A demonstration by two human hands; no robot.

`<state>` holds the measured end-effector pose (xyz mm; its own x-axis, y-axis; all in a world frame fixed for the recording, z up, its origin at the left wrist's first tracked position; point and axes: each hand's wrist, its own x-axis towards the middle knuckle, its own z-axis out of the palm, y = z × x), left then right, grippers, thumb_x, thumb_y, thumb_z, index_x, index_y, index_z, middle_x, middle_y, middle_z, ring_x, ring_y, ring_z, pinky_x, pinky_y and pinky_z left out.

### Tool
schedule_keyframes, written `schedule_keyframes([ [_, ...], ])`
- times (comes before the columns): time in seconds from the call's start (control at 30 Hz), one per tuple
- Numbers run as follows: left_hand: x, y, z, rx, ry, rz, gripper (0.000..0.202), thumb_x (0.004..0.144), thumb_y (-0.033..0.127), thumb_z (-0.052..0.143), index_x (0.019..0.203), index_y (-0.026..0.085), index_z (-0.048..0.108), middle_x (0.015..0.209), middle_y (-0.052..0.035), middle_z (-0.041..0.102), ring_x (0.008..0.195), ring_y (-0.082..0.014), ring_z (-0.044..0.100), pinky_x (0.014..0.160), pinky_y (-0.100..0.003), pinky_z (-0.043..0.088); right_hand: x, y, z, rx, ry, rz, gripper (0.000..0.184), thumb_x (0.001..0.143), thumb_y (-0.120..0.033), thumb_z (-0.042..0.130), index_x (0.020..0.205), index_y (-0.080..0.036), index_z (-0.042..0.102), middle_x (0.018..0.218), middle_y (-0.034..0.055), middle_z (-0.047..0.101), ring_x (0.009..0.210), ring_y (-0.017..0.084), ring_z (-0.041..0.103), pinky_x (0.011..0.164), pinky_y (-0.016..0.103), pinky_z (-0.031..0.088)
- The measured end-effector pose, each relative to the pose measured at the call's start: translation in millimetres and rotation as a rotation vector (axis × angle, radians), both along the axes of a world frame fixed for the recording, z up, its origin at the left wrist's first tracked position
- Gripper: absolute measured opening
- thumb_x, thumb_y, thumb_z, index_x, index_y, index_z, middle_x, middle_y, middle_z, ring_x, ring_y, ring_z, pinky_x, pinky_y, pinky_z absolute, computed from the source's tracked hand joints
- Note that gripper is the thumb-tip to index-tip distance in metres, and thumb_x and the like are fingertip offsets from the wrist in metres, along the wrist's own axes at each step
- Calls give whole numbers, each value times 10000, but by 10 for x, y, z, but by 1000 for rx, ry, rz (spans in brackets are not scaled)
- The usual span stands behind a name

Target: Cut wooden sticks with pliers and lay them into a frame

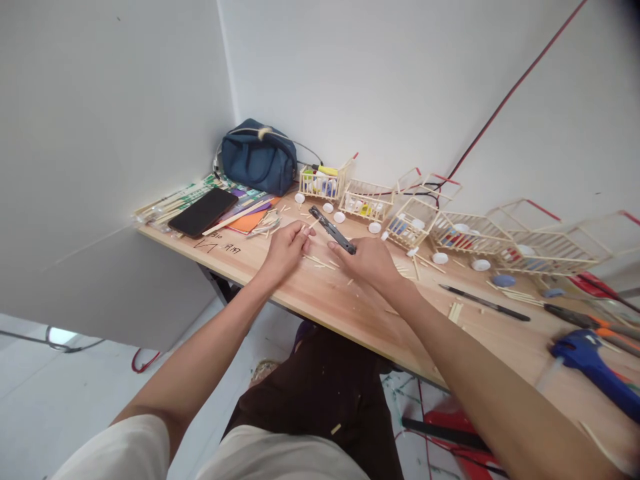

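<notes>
My left hand (287, 252) is closed, its thumb and fingers pinching a short thin wooden stick (313, 224). The far end of that stick meets the head of a dark grey clipper-like tool (332, 229). My right hand (373, 261) is wrapped round the tool's handle, and its exact kind is hard to make out. On the wooden table (320, 293) below both hands lie several cut stick pieces (320, 262). Just beyond my hands stand small carts built of sticks (367, 200), with white round discs (374, 228) near their bases.
At the left are a black phone (203, 211), bagged sticks (173, 207) and coloured sheets (249, 221). A blue bag (259, 157) rests by the wall. Rightward lie a pen (485, 302), orange-handled pliers (595, 323) and a blue glue gun (595, 367).
</notes>
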<state>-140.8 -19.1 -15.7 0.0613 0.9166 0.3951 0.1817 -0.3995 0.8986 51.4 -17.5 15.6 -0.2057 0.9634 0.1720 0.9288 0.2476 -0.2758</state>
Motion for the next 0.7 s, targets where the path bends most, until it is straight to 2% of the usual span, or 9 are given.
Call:
schedule_keyframes([
  [0.07, 9, 3, -13, -69, -133, -117, 256, 904, 396, 506, 854, 152, 570, 542, 55, 479, 445, -73, 366, 485, -208, 280, 35, -21, 30, -76, 103, -5, 678, 811, -764, 358, 575, -173, 590, 554, 83, 603, 537, 184, 560, 512, 277, 320],
  [0.17, 23, -4, -13, -135, -283, -245, 315, 871, 450, 564, 883, 135, 570, 554, 51, 492, 415, -54, 341, 439, -198, 226, 112, -83, 53, -260, 368, -21, 688, 785, -801, 356, 544, -182, 534, 489, 52, 561, 438, 150, 526, 474, 267, 380],
  [0.27, 39, -32, 16, -173, -328, -318, 350, 857, 474, 587, 912, 128, 578, 575, 40, 518, 414, -46, 351, 423, -188, 202, 173, -160, 60, -416, 643, -1, 676, 753, -819, 405, 607, -178, 561, 520, 48, 583, 418, 144, 532, 431, 266, 433],
  [0.37, 60, -65, 50, -163, -333, -337, 341, 857, 461, 600, 928, 128, 583, 610, 26, 549, 428, -43, 373, 421, -182, 206, 196, -245, 85, -489, 787, 30, 668, 732, -818, 452, 679, -168, 597, 584, 55, 607, 462, 147, 566, 429, 260, 461],
  [0.47, 78, -83, 58, -105, -321, -315, 316, 867, 435, 600, 926, 125, 590, 657, 5, 584, 447, -43, 387, 429, -183, 227, 206, -326, 122, -514, 804, 67, 677, 747, -816, 430, 687, -163, 599, 583, 48, 597, 466, 140, 567, 439, 252, 460],
  [0.7, 97, -100, 42, -54, -272, -322, 322, 869, 431, 606, 943, 117, 618, 643, 8, 563, 459, -45, 379, 453, -191, 248, 248, -372, 68, -492, 604, 122, 668, 798, -786, 380, 743, -169, 630, 593, 41, 623, 480, 132, 558, 491, 249, 447],
])
